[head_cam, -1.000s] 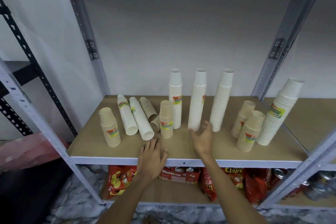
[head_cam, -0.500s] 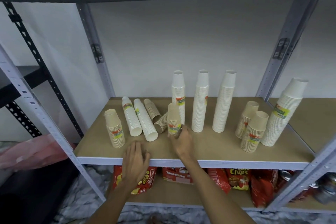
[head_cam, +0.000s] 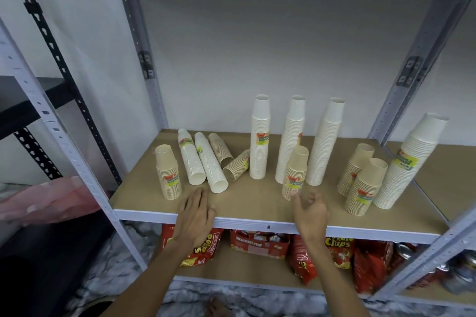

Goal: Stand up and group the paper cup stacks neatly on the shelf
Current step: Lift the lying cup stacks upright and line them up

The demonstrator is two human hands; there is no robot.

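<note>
On the brown shelf board [head_cam: 257, 201] three tall white cup stacks [head_cam: 291, 139] stand upright in a row. A short brown stack [head_cam: 296, 172] stands just in front of them, slightly tilted. My right hand [head_cam: 310, 211] is right below its base, fingers loosely curled, holding nothing. My left hand [head_cam: 197, 213] lies flat on the shelf's front edge with fingers apart. Behind it two white stacks [head_cam: 211, 162] and two brown stacks [head_cam: 235, 166] lie on their sides. One brown stack [head_cam: 167, 172] stands at the left. Two brown stacks [head_cam: 365, 185] and a leaning white stack [head_cam: 409, 162] stand at the right.
Grey metal uprights [head_cam: 412, 77] frame the shelf, with another shelf board overhead. Red snack bags [head_cam: 337, 252] and a box fill the shelf below. A pink plastic item [head_cam: 46, 198] sits on the unit to the left.
The short brown stack has moved right, from beside the first tall white stack to in front of the other two. My right hand has let go of it and drawn back.
</note>
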